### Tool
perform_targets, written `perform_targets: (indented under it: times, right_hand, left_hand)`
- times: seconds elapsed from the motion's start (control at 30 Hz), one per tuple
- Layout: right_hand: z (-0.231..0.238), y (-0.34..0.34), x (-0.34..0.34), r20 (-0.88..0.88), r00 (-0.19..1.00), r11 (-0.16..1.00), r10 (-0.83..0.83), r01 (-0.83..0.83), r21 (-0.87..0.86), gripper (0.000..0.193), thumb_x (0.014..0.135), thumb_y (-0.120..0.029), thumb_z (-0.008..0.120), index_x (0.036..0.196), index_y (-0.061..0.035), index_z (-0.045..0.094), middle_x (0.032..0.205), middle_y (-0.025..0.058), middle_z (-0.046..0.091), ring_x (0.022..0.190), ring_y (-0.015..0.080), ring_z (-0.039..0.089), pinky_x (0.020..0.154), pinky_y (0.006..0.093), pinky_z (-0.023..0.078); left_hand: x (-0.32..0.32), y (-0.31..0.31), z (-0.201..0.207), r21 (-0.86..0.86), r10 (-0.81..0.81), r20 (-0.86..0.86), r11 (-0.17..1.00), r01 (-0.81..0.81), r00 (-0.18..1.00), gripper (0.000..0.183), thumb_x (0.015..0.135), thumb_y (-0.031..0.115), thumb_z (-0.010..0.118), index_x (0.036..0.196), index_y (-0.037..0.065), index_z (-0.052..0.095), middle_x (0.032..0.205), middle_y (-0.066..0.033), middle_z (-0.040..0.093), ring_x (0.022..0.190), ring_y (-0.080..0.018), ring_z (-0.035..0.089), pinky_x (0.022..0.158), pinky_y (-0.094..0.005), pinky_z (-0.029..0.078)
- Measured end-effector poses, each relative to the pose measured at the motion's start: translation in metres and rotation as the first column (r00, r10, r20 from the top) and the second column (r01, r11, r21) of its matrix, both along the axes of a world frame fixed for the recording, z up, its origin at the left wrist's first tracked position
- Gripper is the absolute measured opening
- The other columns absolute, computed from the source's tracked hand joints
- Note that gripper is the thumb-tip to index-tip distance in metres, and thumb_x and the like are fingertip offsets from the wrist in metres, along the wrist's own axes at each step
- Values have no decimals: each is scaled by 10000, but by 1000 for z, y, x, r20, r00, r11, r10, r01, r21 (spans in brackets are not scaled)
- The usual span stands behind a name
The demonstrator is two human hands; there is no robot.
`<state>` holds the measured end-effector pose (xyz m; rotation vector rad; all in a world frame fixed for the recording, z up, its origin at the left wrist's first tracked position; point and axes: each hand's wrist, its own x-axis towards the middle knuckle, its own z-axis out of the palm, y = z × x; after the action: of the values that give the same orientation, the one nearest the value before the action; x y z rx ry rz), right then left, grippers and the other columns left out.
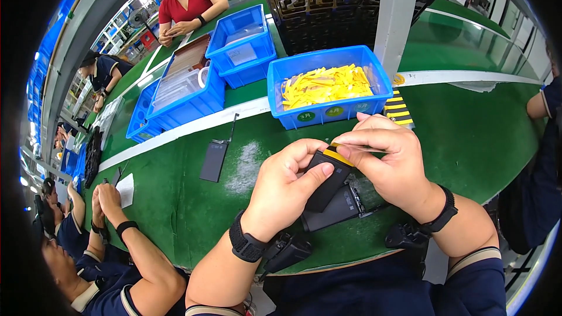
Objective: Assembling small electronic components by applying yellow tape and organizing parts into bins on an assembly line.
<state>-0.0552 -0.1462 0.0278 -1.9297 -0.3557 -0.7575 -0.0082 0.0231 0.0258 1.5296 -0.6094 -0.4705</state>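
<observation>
My left hand (281, 184) grips a flat black battery (323, 192), tilted above the green table, with the thumb across its face. A yellow strip (338, 157) lies across the battery's upper end. The fingers of my right hand (389, 158) are pinched at that strip, and a thin pale edge shows between them. Below the held battery, another black battery (331, 210) with a dark connector lead lies on the table. Farther left rests a third black battery (214, 160), its thin lead pointing away from me. My fingers partly hide the strip's ends.
A blue bin (328, 118) of yellow strips stands just beyond my hands. More blue bins (239, 41) sit at the back left, near a grey post (397, 17). A co-worker's hands (108, 202) work at my left; a person in red (190, 6) sits across.
</observation>
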Motion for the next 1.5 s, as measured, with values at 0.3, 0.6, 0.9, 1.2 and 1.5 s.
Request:
perform_targets:
  times: [0.3,0.6,0.9,1.2,1.5]
  right_hand:
    - [-1,4,1,71,992,981,-102,112,-160,147,656,-5,662,800,-30,652,671,66,603,649,212,575,814,392,454]
    - [-5,1,6,50,987,971,-151,158,-181,151,627,-69,687,756,-25,623,728,68,572,730,244,558,770,371,452]
    - [15,-3,0,258,958,869,-125,231,-437,186,583,-14,685,742,-41,592,869,86,546,909,274,530,835,416,433]
    - [21,-6,-4,310,944,912,-111,220,-345,212,570,38,683,722,-76,591,835,43,625,920,274,584,937,491,379]
    - [8,3,-5,276,958,913,-81,183,-365,239,570,2,709,759,-73,585,887,62,603,936,280,574,920,492,385]
  left_hand:
    - [-3,-1,2,-37,6,-43,999,-7,999,204,838,34,576,1034,-10,541,883,-30,639,786,-42,550,688,-191,446]
    - [-7,-1,4,114,47,238,991,-76,970,224,825,21,572,1043,-19,536,849,-38,634,765,-46,553,664,-205,452]
    - [-3,0,3,-49,146,25,988,-144,989,256,816,-11,560,1065,-31,509,873,-58,633,769,-52,560,667,-211,460]
    - [-3,2,4,-12,97,0,995,-97,995,221,837,-2,544,1053,-23,501,932,-64,635,814,-60,567,693,-206,459]
    - [-3,2,0,-12,163,257,986,-165,953,299,832,11,564,1110,2,456,883,-80,649,789,-83,591,692,-236,469]
